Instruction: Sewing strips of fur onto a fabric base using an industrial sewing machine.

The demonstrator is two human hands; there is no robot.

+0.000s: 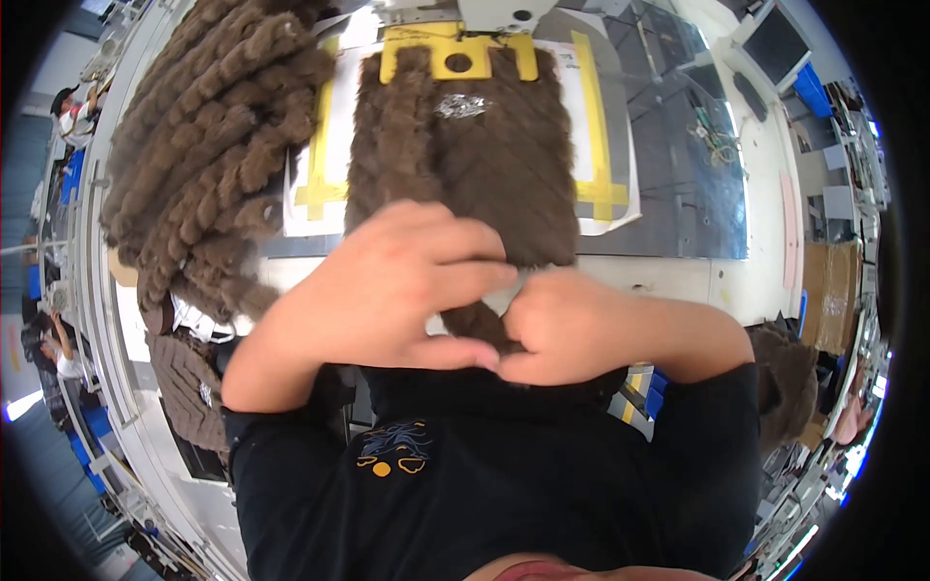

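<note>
A long brown fur strip runs toward me over the near table edge, beneath my left hand. That hand is slightly blurred, its thumb and fingers apart, the thumb tip close to my other hand. My right hand is closed around the near end of the strip; its fingertips are partly hidden. Beyond them lies a brown fur panel with diagonal ridges and a shiny silvery patch. A narrower fur strip rests along the panel's left side. At the far end, a yellow plate with a round hole sits over the fur.
Thick twisted fur lengths are heaped on the left of the table. White sheets edged with yellow tape flank the panel. Part of a white machine stands at the back. Small scissors lie on the right.
</note>
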